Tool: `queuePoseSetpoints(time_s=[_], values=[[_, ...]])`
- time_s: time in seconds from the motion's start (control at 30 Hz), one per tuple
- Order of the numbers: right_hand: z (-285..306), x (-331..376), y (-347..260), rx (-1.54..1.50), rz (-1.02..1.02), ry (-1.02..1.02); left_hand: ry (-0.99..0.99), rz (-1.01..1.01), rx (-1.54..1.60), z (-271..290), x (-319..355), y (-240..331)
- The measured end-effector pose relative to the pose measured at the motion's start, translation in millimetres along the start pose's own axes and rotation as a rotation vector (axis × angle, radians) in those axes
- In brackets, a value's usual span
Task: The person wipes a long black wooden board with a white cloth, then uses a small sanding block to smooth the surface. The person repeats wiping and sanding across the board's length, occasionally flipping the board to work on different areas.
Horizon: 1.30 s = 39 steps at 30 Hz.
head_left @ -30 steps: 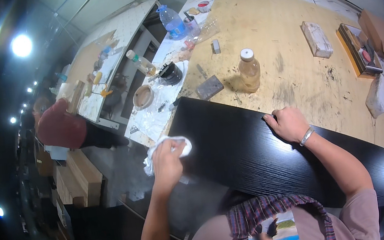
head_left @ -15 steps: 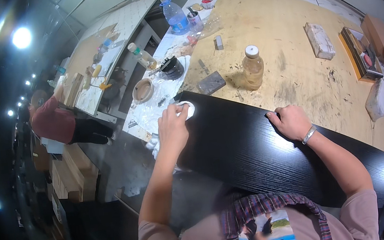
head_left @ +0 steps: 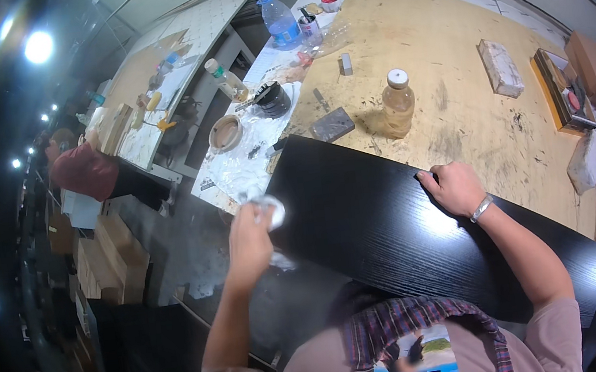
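A long black wood-grain board (head_left: 359, 208) lies slantwise before me, overlapping the worktable's near edge. At its left end, my left hand (head_left: 251, 237) pinches a wadded white cloth (head_left: 272, 211), slightly smeared by motion, at the board's edge. Loose white cloth hangs below those fingers. My right hand (head_left: 454, 189) is closed over the board's far long edge, thumb on the top face, the other fingers curled and partly hidden. Beyond the board stand a bottle of yellowish liquid (head_left: 398, 105) with a white cap and a grey sanding block (head_left: 333, 125).
Left on the table are a black tub (head_left: 274, 102), a round dish (head_left: 225, 132), a clear bottle (head_left: 226, 80) and a large blue-tinted jug (head_left: 280, 23). A wrapped block (head_left: 501, 69) and a tool box (head_left: 563, 91) sit at right. Another person (head_left: 87, 172) works at the far-left table.
My left hand has moved down and slightly left with the cloth, from the board's far left corner along its left end. My right hand keeps its place on the edge.
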State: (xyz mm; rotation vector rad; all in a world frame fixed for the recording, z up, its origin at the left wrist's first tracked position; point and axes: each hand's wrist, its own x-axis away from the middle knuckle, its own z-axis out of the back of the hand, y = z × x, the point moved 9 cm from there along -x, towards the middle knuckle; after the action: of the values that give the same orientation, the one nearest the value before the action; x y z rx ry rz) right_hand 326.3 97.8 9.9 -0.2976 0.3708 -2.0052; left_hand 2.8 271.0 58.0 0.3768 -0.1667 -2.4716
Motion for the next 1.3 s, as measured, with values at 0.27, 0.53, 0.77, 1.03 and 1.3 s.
queuePoseSetpoints(time_s=[0.27, 0.53, 0.77, 1.03, 1.3], values=[[-4.5, 1.1, -3.0, -0.013, -0.005, -0.011, 0.092, 0.121, -0.001, 13.0, 21.1, -13.2], [-5.9, -1.3, -0.2, -0.005, -0.031, -0.052, -0.013, -0.238, 0.336, -19.1, 49.6, 117.7], [5.0, 3.9, -0.7, 0.016, -0.051, -0.034, -0.022, -0.16, 0.032, 0.3, 34.4, 91.7], [-1.4, 1.6, 1.5, 0.006, -0.049, -0.016, 0.028, -0.374, -0.003, -12.9, 19.2, 145.0], [-4.3, 1.3, -1.6, 0.058, -0.021, -0.031, -0.053, -0.513, 0.178, -36.6, 16.8, 202.7]])
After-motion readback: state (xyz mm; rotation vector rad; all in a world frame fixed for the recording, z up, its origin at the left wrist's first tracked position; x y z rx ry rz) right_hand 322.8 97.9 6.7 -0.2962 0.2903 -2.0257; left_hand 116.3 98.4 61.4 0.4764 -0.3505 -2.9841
